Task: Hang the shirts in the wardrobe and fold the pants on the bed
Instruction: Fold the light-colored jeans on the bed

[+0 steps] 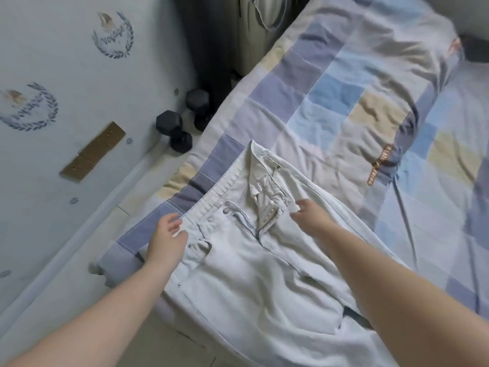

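Both hands (169,241) (308,215) flank the pants' (251,274) waistband.

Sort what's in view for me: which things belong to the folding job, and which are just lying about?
Job:
pants, fly open, spread on the bed
left hand at the waistband
right hand by the fly

Lying about:
dumbbells on the floor
brown strip on the wall panel

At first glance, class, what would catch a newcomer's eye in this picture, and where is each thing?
The pale jeans lie spread at the near end of the bed, fly open, with the left hand and right hand reaching over the waistband. A blue and beige checked quilt covers the bed behind them. Black dumbbells sit on the floor beside the bed.
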Demonstrator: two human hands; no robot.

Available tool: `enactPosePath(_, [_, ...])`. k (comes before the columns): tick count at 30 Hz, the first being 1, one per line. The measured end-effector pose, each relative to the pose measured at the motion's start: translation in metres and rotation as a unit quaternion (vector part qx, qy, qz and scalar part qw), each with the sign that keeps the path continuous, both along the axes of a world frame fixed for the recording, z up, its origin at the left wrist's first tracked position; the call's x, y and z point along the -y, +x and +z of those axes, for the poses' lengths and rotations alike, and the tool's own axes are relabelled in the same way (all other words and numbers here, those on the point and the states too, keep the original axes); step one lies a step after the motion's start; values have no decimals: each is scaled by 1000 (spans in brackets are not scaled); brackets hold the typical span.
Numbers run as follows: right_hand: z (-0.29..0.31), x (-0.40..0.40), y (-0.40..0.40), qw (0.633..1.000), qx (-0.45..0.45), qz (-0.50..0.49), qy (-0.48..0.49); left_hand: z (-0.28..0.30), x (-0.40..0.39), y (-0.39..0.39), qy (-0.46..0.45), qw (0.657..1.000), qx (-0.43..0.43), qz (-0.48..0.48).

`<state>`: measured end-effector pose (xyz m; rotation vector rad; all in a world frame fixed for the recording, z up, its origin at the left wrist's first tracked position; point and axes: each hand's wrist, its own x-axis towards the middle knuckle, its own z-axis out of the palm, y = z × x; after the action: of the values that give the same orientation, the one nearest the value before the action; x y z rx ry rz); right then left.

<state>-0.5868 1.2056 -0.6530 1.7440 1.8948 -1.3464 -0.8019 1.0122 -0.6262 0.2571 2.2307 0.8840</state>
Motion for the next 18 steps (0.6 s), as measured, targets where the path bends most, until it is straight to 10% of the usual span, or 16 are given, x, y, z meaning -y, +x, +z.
enactPosePath(6, [-75,20,0,974,-100,-181,-94,-57,-54,5,-50,976,27,-212])
enactPosePath(12, [-106,22,-44,862,-294,-401,-101,-98,-72,21,-71,978,131,-147])
enactPosePath(18, [-86,56,-72,933,-320,-166,5,-116,-83,27,-16,983,182,-21])
